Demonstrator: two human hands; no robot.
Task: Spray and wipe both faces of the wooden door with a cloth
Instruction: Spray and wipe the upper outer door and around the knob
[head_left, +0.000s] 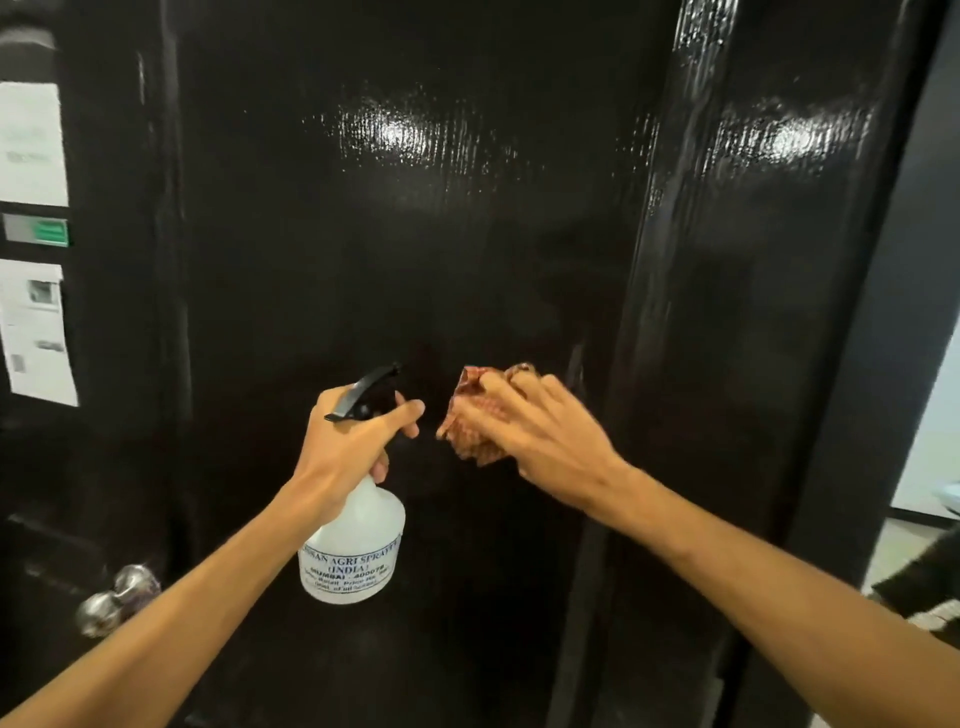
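Observation:
A glossy dark wooden door (415, 234) fills the view, with wet-looking shine near its top. My left hand (348, 447) grips the neck of a white spray bottle (358, 551) with a black trigger head, held upright just in front of the door. To its right, my right hand (540, 431) presses a crumpled red-brown patterned cloth (467, 415) against the door at about mid height.
A round metal door knob (117, 600) sticks out at the lower left. Paper notices (34, 145) hang on the dark surface at the far left. The dark door frame (753, 312) runs down the right side, with a lighter room beyond it.

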